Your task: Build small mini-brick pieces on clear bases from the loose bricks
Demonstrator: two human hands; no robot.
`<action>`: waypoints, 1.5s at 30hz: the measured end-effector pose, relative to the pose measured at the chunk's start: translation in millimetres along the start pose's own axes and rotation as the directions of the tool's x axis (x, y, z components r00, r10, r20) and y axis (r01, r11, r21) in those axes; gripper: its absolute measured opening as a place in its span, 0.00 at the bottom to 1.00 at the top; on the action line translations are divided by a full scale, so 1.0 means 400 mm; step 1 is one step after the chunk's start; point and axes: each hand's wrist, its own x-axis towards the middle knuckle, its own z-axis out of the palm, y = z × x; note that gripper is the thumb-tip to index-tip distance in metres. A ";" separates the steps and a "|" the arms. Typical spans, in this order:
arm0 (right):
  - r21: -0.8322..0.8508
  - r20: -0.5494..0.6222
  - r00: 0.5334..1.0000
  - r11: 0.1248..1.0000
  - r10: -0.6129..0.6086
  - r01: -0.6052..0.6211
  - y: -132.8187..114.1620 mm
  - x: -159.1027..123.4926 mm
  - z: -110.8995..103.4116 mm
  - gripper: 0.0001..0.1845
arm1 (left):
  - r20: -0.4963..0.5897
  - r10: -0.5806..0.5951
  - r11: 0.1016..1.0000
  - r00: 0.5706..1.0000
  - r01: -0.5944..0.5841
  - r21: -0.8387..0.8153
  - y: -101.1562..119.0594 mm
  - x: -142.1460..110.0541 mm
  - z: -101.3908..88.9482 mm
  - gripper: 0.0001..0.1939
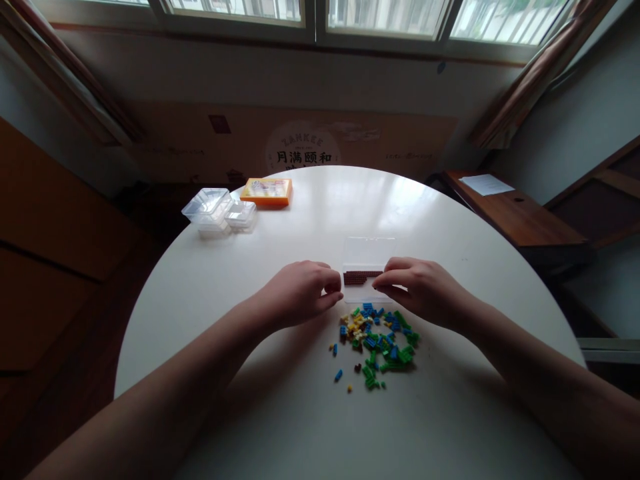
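Observation:
A clear plastic box point(369, 252) lies with its lid raised on the far side. Inside it, rows of small dark brown building bricks point(355, 277) are packed along the left and back. My left hand point(310, 288) is curled at the box's left edge, thumb and forefinger close together; what they hold, if anything, is hidden. Over the box's right part, my right hand point(417, 285) pinches what looks like a tiny dark brown brick. On the near side lies a loose pile of small blue, green and yellow building bricks point(383, 340), with a few stray pieces around it.
Clear plastic containers point(207, 210) are stacked at the far left of the round white table point(240, 267), beside an orange box point(267, 192). A wooden desk with a paper sheet point(486, 185) stands beyond the table's right side. Windows and a printed cardboard panel are ahead.

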 end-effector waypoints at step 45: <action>-0.022 0.073 0.977 0.980 0.201 -0.200 0.003 0.026 0.001 0.07 | -0.080 -0.054 0.998 0.995 0.055 0.006 -0.006 0.003 0.017 0.06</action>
